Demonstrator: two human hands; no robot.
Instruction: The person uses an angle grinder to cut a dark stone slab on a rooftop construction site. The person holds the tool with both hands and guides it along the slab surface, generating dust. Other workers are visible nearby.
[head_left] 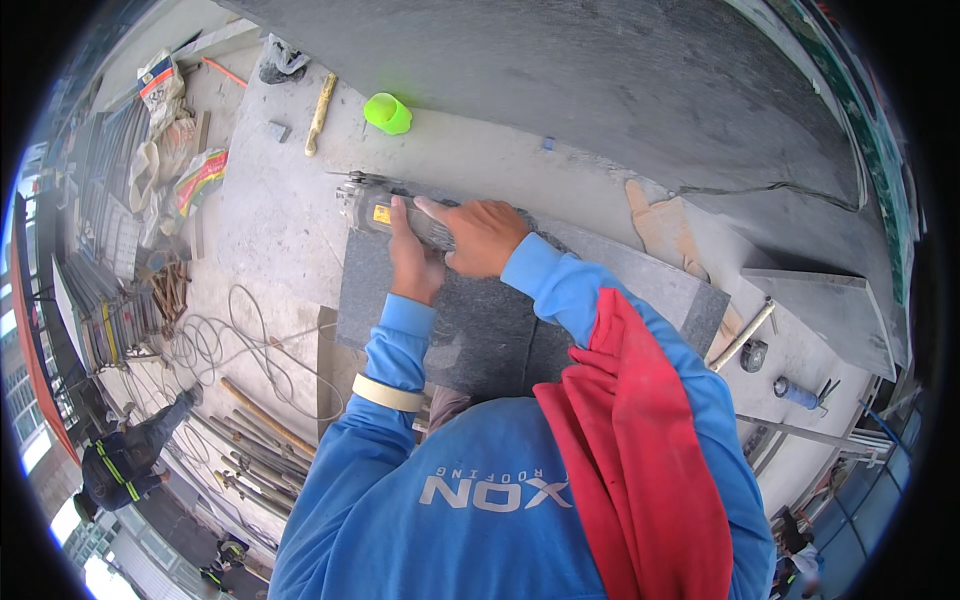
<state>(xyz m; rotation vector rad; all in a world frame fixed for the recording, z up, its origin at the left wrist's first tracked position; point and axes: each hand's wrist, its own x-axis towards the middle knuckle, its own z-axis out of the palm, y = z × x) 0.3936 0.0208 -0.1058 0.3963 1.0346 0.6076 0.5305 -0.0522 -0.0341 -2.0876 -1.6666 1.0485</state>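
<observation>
Holding angle grinder (378, 213) | grip: left hand (412, 258), right hand (487, 238) wrapped around it | green cup (387, 114): contents unclear

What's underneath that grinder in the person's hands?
A dark slab shows along the near side of the grinder. The spot directly beneath is covered by it, the left hand and right hand.

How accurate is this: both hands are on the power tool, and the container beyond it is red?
Not quite: the container is bright green, not red, as the head view shows. The rest stands: the left hand and right hand are both on the power tool.
</observation>
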